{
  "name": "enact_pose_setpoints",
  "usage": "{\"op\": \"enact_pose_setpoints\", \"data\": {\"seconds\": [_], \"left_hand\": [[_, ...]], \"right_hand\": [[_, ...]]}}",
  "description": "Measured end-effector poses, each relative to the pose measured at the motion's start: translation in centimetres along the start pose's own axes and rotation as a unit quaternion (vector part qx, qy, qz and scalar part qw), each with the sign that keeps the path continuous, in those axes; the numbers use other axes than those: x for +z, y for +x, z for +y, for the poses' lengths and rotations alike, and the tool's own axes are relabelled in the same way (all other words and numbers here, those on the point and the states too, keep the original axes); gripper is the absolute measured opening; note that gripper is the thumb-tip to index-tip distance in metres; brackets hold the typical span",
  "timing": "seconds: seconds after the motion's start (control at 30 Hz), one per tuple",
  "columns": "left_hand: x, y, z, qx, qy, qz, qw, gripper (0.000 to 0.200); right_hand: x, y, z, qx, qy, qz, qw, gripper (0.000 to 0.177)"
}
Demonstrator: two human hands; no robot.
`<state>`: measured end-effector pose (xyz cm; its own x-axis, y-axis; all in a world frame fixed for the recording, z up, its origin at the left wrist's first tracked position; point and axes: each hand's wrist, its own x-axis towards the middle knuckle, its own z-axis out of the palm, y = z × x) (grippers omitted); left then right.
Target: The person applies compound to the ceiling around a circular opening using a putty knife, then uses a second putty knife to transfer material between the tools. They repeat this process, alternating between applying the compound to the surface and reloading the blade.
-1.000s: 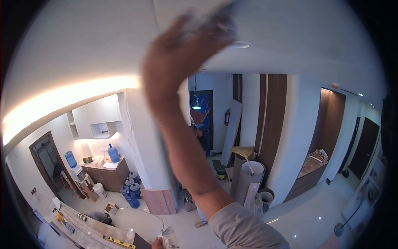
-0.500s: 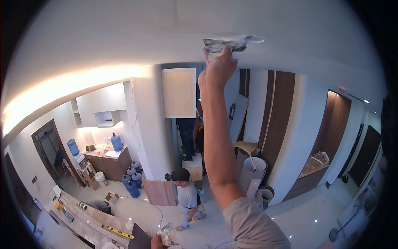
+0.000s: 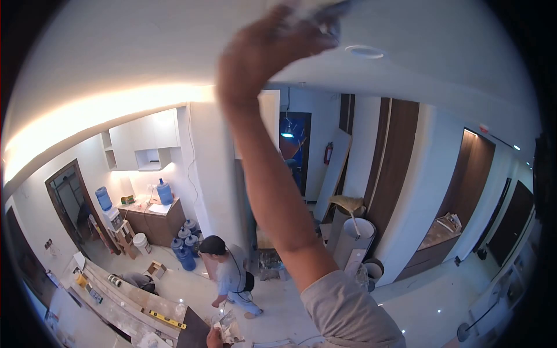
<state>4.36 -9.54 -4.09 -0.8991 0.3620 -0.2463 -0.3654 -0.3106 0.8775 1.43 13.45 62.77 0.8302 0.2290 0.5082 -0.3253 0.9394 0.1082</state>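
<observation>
Raised to the ceiling (image 3: pixel 174 40), my right hand (image 3: pixel 290 36) is blurred and closed around a putty knife (image 3: pixel 331 8), whose blade shows only in part at the top edge. Beside it, to the right, a round recess (image 3: pixel 365 52) sits in the ceiling. Low in the view, my left hand (image 3: pixel 214 337) holds a board smeared with pale putty (image 3: pixel 231 327); most of that hand is cut off by the bottom edge.
Below, a person in a cap (image 3: pixel 232 269) walks on the floor; another person (image 3: pixel 139 282) crouches behind a long counter (image 3: pixel 125 301) bearing a yellow level (image 3: pixel 167 319). Blue water jugs (image 3: pixel 184 255), rolled sheets (image 3: pixel 355 232) and a broom (image 3: pixel 348 203) stand farther off.
My right hand has moved up and left with the putty knife, uncovering the round recess. The person in the cap has moved left. My left hand has shifted slightly left.
</observation>
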Motion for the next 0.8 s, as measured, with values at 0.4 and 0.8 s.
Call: {"op": "enact_pose_setpoints", "data": {"seconds": [0.4, 0.8], "left_hand": [[0.1, -0.3, 1.1, 0.121, 0.382, 0.032, 0.916, 0.025], [-0.1, 0.0, 0.5, 0.040, 0.068, 0.006, 0.997, 0.029]], "right_hand": [[-6.0, -1.9, 7.2, 0.520, 0.297, -0.062, 0.798, 0.054], [-1.6, -1.6, -1.9, 0.216, 0.273, -0.094, 0.933, 0.045]]}}
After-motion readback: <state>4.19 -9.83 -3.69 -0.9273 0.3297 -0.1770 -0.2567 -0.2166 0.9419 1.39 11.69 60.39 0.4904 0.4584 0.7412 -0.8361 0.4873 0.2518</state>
